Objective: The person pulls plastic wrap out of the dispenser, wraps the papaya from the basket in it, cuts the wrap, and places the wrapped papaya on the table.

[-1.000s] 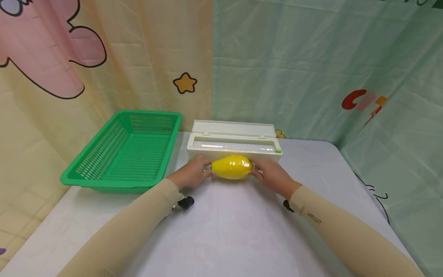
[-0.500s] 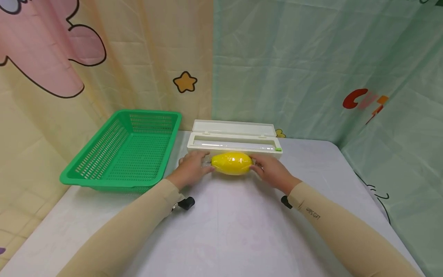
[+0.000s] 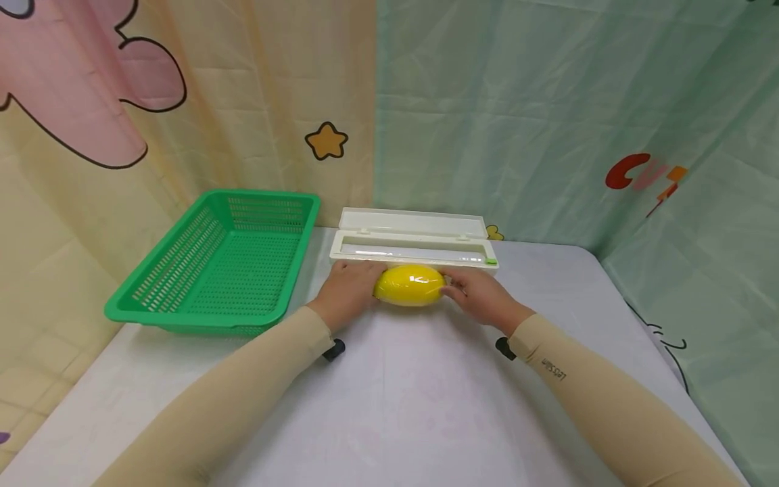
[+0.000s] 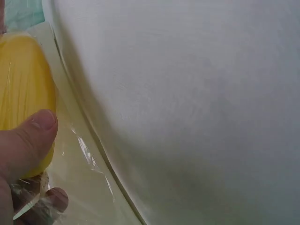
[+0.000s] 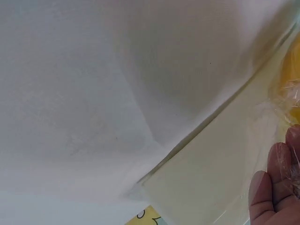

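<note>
In the head view, a glossy yellow oval fruit (image 3: 409,285), wrapped in clear plastic film, is between both hands, in front of the white cling film dispenser (image 3: 414,222). My left hand (image 3: 349,291) grips its left end; in the left wrist view the thumb (image 4: 33,136) presses on its side and loose film (image 4: 86,152) trails by the fingers. At the other end, my right hand (image 3: 481,294) holds the wrapped fruit with thumb and fingers. The right wrist view shows film over the bent fingers (image 5: 276,180). The dispenser's lid stands open, with a film roll (image 3: 414,253) inside.
A green plastic basket (image 3: 209,322) with perforated sides stands on the left of the white-covered table (image 3: 389,406). A small green slider (image 3: 491,261) sits at the dispenser's right end. Patterned curtains (image 3: 487,122) hang behind and at the right.
My left hand has shifted right and closed in over the fruit's left end, covering the film end that showed there. The fruit has moved slightly toward the dispenser; the right hand keeps its hold.
</note>
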The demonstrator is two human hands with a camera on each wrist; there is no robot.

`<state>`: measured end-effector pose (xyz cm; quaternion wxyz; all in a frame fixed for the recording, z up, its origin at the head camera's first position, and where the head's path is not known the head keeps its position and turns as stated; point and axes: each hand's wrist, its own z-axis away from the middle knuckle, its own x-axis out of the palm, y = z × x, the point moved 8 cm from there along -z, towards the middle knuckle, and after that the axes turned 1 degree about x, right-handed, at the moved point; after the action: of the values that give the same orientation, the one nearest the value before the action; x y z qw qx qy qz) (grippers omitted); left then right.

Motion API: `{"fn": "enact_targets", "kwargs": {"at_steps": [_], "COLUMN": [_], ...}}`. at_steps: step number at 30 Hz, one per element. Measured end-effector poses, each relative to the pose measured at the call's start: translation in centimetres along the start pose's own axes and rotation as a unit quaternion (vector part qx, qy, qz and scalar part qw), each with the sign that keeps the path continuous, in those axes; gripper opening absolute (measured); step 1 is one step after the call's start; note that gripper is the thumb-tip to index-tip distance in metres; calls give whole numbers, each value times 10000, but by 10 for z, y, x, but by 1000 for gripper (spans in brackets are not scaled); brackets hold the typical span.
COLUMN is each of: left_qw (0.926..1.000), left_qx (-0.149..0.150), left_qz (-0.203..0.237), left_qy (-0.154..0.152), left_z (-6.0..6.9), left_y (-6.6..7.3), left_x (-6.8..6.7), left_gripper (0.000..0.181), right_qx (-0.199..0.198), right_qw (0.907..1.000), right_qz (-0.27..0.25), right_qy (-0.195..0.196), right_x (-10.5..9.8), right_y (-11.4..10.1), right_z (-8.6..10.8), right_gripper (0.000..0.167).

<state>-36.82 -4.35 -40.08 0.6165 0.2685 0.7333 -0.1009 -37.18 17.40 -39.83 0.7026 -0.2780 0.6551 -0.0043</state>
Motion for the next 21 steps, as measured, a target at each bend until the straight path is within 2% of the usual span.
{"fn": "enact_targets", "kwargs": {"at_steps": [4,9,11,13,15,18,21], "left_qw": [9991,9988,9988,9988,9988,9989,9986], "left_qx": [-28,79,141,201,197,164,161], "left_qz": [420,445,400,350,310,280,312], "left_qy": [-47,-213,-258,-288,-312,-345,-396], "left_z": [-5,-8,-9,-9,-9,-8,-8], "left_y": [-7,-8,-7,-6,-6,-7,-6], "left_x": [1,0,-1,-2,-3,-4,-4], "left_gripper": [51,50,50,51,51,52,52], "right_qx": [-22,14,-12,-235,-605,-1130,-1238], "right_qw": [10000,9998,10000,9982,9911,9717,9605], "right_qz": [-73,-111,43,497,1061,1919,2372], "right_qy": [-53,-171,-40,227,530,787,770], "right_x": [0,-6,-12,-19,-22,-17,-4], "right_y": [2,2,-1,-13,-28,-49,-53], "right_z": [-1,5,11,17,21,22,20], "right_gripper": [51,59,69,80,91,103,106]}}
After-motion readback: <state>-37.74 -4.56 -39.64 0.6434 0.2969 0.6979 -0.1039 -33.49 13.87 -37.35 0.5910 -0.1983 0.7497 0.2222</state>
